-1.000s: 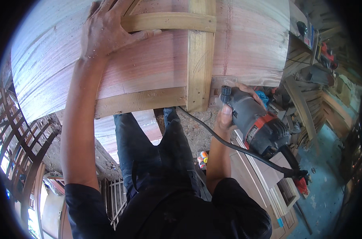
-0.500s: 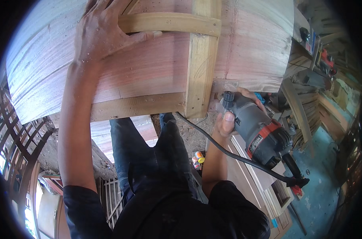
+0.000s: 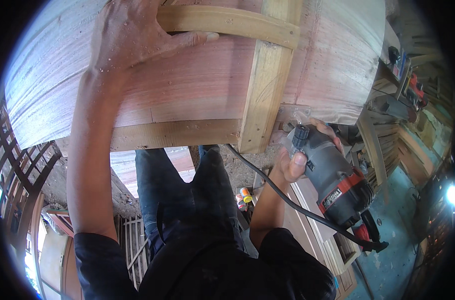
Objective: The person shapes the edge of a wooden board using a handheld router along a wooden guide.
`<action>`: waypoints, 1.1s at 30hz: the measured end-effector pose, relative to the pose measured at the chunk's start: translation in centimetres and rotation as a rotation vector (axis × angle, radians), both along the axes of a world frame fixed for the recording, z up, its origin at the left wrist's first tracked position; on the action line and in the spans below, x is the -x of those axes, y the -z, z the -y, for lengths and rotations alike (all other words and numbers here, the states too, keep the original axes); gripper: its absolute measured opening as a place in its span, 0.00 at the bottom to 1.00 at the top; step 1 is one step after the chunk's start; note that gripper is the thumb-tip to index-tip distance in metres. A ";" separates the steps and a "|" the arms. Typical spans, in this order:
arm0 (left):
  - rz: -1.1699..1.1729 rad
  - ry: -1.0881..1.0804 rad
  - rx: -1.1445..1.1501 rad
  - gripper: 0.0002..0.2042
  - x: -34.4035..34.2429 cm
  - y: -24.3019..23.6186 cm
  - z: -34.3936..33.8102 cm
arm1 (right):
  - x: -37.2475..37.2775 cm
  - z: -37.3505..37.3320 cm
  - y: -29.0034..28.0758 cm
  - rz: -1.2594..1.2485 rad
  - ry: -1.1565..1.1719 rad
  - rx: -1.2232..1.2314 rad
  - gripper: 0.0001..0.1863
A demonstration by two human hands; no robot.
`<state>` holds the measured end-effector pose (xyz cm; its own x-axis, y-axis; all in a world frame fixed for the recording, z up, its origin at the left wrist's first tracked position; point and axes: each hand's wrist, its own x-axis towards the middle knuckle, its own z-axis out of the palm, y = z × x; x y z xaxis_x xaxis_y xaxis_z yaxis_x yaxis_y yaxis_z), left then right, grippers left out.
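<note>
My left hand (image 3: 127,35) lies spread on a pinkish plywood sheet (image 3: 192,85), thumb along the lower edge of a curved wooden strip (image 3: 232,22); its fingertips leave the top of the view. That strip crosses an upright batten (image 3: 263,95), and another rail (image 3: 177,135) runs along the sheet's near edge. My right hand (image 3: 295,157) is closed round a grey-and-black power tool with a red band (image 3: 332,167), apparently a trim router, tilted on its side, its front end by the sheet's edge at a small clear plate. A black cord (image 3: 267,182) hangs from its back end.
My legs stand under the overhanging sheet. A dark lattice (image 3: 17,155) is at the left. Stacked boards (image 3: 310,215) lie lower right, beside a pale blue floor (image 3: 390,270). Wood offcuts (image 3: 375,140) and a red tool (image 3: 415,87) crowd the right, and small cans (image 3: 245,196) sit below.
The batten and strip appear further right in the view. The tool and my right hand have shifted right and slightly down, still gripped alike. My left hand stays spread by the strip.
</note>
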<state>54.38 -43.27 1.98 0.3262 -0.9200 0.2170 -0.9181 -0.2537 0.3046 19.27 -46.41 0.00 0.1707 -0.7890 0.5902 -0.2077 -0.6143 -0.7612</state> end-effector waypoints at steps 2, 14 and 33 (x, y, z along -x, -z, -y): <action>0.008 -0.013 -0.008 0.55 0.2 -0.1 0.0 | 0.0 0.1 -0.1 -0.030 -0.013 0.003 0.42; 0.082 -0.011 -0.046 0.55 -0.5 1.3 0.2 | -0.6 -0.2 -0.6 -0.092 0.132 0.063 0.44; 0.056 0.012 0.032 0.53 -0.6 1.5 0.3 | -0.8 0.5 -0.7 -0.123 0.095 0.060 0.42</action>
